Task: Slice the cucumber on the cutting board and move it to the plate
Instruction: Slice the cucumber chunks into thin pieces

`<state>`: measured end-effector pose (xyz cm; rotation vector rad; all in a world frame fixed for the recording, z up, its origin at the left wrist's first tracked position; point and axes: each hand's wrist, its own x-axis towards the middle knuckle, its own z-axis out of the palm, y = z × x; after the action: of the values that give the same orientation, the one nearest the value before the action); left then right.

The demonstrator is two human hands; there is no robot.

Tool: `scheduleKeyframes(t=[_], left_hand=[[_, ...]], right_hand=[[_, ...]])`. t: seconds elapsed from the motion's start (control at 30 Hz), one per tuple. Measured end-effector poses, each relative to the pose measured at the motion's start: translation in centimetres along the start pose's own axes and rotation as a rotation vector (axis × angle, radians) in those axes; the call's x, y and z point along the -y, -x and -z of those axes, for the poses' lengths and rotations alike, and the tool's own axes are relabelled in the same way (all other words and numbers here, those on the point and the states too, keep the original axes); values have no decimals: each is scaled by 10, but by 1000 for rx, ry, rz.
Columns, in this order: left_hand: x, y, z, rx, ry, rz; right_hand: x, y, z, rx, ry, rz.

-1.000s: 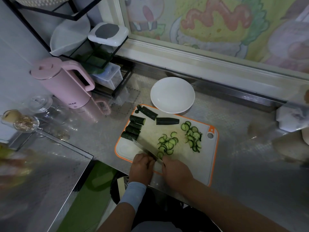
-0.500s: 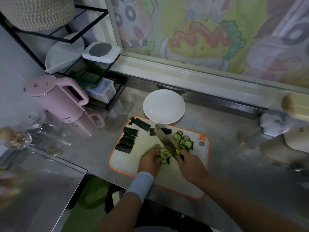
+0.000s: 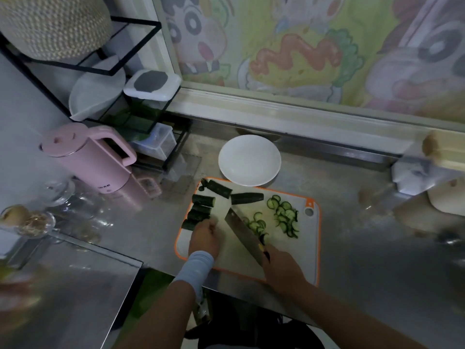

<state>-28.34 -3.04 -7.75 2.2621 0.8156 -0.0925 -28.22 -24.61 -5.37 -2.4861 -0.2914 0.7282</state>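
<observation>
Steel bench [image 3: 364,248] bears our orange-rimmed white cutting board [image 3: 297,260]. Our right grip [image 3: 281,268] clasps the broad steel cleaver [image 3: 244,233]. Our left grip [image 3: 204,239] curls against dark-green cucumber chunks [image 3: 202,200] at nine o'clock, but we cannot tell if it holds one. Round white plate [image 3: 249,159] sits at twelve.

The cutting board [image 3: 292,258] is white with an orange rim; cucumber chunks [image 3: 203,200] dark green, slices [image 3: 285,215] paler; plate [image 3: 249,159] white; kettle [image 3: 95,167] pink; upper-left basket [image 3: 50,23] perhaps woven beige.

Dim steel counter [image 3: 364,248] beneath cartoon-painted window panel [image 3: 289,54]
</observation>
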Motion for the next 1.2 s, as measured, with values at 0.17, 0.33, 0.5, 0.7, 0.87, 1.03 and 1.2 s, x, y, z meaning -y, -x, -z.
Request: scheduleKeyframes(t=[0.17, 0.33, 0.5, 0.7, 0.87, 1.03, 1.2], left_hand=[[-20, -5, -15, 160, -66, -164], [-44, -11, -32, 287, -170, -273], [-78, -6, -51, 421, -135, -317], [-101, 0, -65, 379, 37, -340], [-90, -36, -48, 36, -200, -416], [-94, -65, -45, 135, -605, -465], [-95, -67, -44, 114, -687, -339]], right_hand=[[-14, 2, 15, -114, 70, -66], [-32, -6, 33, -189, 20, -137], [-37, -11, 58, -266, -160, -147], [-49, -26, 94, -340, -74, -157], [-39, -33, 86, -296, -52, -87], [-32, -41, 73, -281, -32, -94], [-30, -43, 68, -278, -65, -83]])
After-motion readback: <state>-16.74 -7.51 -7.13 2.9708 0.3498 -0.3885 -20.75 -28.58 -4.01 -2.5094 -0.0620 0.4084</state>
